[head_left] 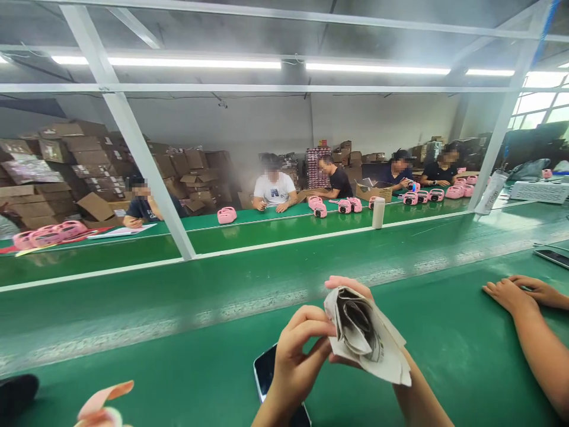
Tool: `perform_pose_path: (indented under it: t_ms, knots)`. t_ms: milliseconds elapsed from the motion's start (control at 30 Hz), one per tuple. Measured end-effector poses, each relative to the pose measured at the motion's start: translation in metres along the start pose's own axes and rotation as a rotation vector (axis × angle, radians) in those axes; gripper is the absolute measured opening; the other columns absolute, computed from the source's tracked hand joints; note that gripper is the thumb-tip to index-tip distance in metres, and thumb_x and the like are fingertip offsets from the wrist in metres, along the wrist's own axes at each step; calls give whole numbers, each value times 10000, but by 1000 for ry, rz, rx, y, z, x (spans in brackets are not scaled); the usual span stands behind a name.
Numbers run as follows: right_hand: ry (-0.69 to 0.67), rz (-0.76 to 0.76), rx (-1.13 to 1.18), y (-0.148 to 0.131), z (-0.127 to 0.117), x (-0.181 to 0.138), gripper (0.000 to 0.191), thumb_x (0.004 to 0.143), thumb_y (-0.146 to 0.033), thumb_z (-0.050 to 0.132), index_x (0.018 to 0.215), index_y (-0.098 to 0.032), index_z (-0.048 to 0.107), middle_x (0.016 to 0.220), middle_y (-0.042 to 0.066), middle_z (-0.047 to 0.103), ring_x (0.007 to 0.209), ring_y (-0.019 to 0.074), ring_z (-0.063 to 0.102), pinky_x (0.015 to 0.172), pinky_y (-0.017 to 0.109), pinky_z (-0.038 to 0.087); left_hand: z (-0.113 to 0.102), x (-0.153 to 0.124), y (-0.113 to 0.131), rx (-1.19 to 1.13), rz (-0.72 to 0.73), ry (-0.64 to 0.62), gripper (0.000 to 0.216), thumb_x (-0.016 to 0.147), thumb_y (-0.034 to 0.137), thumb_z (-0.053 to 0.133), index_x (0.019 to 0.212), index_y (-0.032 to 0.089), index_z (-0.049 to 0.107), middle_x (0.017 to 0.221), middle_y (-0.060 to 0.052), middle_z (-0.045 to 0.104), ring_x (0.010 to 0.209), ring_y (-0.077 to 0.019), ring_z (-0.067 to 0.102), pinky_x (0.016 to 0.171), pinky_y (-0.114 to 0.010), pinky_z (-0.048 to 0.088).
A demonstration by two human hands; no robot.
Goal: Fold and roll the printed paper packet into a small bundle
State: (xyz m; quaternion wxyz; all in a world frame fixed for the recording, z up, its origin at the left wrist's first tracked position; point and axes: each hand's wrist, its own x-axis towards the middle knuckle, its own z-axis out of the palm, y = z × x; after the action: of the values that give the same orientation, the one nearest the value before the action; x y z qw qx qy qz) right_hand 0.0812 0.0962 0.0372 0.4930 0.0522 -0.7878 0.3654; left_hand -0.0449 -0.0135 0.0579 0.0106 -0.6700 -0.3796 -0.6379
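A crumpled, loosely rolled sheet of printed paper is held up over the green bench, its folded layers facing me. My left hand is closed on the paper's left edge, with thumb and fingers pinching it. Behind the roll, my right hand wraps around it; most of that hand is hidden by the paper, and some fingers show above. Partly covered by my left wrist, a phone lies on the green bench top.
Another person's hands rest on the bench at right, near a second phone. A peach-coloured curled strip and a dark object are at lower left. Beyond stand a white bottle, metal frame posts, pink devices and several seated people.
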Motion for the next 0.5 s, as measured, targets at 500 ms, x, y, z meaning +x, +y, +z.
perform_pose_path:
  t_ms: [500]
  knots:
    - [2,113,327,-14,-7,7,703,742,-403,829,1335,-264,477,1116,69,585,845,156,641,806,295,581,-8,6,1,108,193,-311,378,839,24,570,1165,211,613,1042,-57,718,1025,-142,668,1024,-284,491]
